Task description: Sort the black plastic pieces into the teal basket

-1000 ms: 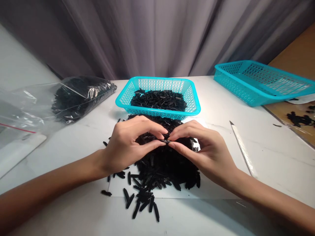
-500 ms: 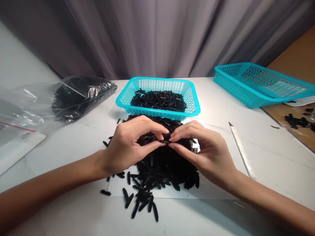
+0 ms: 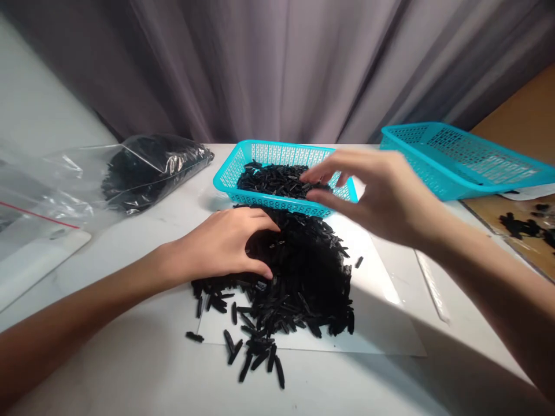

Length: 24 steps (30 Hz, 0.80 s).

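Note:
A heap of small, long, narrow black pieces (image 3: 299, 260) lies on a white sheet; their exact kind I cannot make out. My left hand (image 3: 229, 245) rests at the heap's left side, thumb and fingers apart, fingertips among the pieces. Behind the heap stands a turquoise basket (image 3: 277, 203), partly filled with similar black pieces (image 3: 273, 180). Over the basket's right part hovers my right hand (image 3: 368, 185), its thumb and fingers spread with nothing visible between them. It hides part of the basket's right rim.
At the left lies a clear plastic bag (image 3: 147, 170) full of black pieces. A second turquoise basket (image 3: 451, 179) stands at the back right. A white pencil-like stick (image 3: 431, 286) lies partly behind my right forearm. More black bits (image 3: 518, 225) lie at the far right.
My hands were together over the heap, pinching a black piece. They have parted: the right moved up and forward over the basket, the left opened and stayed low by the heap.

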Tool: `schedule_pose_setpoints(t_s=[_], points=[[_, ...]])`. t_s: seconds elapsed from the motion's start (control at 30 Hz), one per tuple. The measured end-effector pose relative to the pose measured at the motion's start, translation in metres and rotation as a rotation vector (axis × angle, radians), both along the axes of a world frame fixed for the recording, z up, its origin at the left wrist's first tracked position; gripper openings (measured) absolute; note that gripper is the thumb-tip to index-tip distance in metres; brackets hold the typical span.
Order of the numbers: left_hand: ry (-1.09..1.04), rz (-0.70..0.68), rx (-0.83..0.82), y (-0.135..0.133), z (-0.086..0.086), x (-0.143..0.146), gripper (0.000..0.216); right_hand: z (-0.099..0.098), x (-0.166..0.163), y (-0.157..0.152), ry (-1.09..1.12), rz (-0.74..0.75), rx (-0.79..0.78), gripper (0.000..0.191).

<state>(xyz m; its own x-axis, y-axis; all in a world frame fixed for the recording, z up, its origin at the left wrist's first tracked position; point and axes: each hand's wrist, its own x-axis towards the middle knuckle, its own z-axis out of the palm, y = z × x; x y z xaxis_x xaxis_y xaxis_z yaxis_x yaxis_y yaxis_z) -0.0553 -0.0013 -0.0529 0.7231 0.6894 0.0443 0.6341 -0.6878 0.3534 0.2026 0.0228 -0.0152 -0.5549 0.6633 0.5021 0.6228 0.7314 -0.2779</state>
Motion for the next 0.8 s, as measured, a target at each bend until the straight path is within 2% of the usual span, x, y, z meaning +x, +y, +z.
schedule_pose_setpoints(t_s=[0.07, 0.13, 0.2, 0.27, 0.4, 0.67, 0.8], points=[[-0.031, 0.006, -0.019, 0.001, 0.000, 0.001, 0.052, -0.014, -0.008, -0.017, -0.135, 0.079, -0.133, 0.018], [-0.061, 0.007, -0.024, 0.001, 0.001, 0.002, 0.045, -0.031, -0.013, -0.031, -0.220, 0.076, -0.245, 0.031], [-0.082, 0.011, -0.027, 0.001, 0.003, 0.003, 0.042, -0.044, -0.013, -0.039, -0.193, 0.055, -0.330, 0.036], [-0.094, 0.017, -0.033, 0.001, 0.004, 0.002, 0.040, -0.051, -0.011, -0.041, -0.113, 0.044, -0.388, 0.028], [-0.121, 0.015, -0.022, 0.000, 0.004, 0.001, 0.034, -0.048, -0.008, -0.038, 0.015, 0.004, -0.450, 0.010], [-0.231, 0.028, 0.007, 0.000, 0.009, 0.001, 0.020, -0.044, -0.008, -0.035, 0.397, -0.060, -0.623, 0.012], [-0.327, 0.078, 0.006, -0.001, 0.012, 0.002, 0.017, -0.045, -0.010, -0.036, 0.324, -0.048, -0.661, 0.011]])
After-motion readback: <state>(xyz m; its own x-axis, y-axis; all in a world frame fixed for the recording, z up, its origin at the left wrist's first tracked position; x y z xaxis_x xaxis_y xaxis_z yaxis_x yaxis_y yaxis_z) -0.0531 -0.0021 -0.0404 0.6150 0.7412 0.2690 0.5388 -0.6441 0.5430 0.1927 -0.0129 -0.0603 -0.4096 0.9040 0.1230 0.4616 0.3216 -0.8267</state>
